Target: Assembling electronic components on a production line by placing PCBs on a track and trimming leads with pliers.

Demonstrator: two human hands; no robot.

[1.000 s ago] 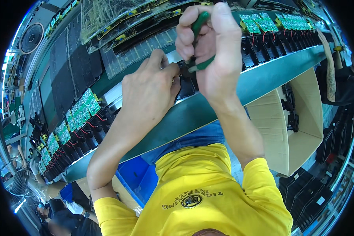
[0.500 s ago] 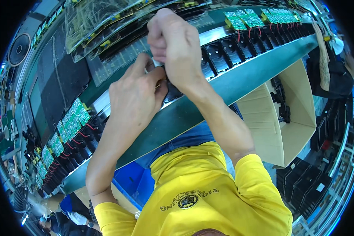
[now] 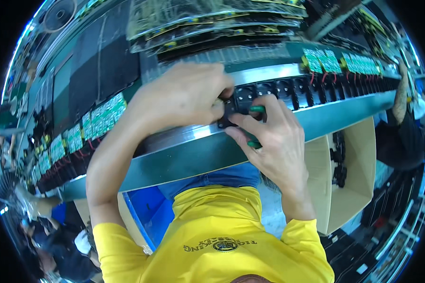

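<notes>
A row of black plastic housings (image 3: 281, 92) lies along the metal rail of the green bench. My left hand (image 3: 184, 96), slightly blurred, has its fingers curled at the left end of that row; whatever they grip is hidden. My right hand (image 3: 278, 139) is closed around a small tool with green grips (image 3: 254, 144), whose working end I cannot see. Its thumb and forefinger reach to a dark housing (image 3: 225, 115) beside the left fingertips.
Green circuit boards (image 3: 101, 115) with red wires stand along the rail at left and right. Stacked trays (image 3: 212, 23) lie behind. An open cardboard box (image 3: 352, 170) with black parts is at right, a blue bin (image 3: 148, 214) below. Another person's arm (image 3: 401, 92) shows far right.
My right hand has come down from above the left one to its right side, and green grips now show in it. My left hand has shifted right. The whole view has turned.
</notes>
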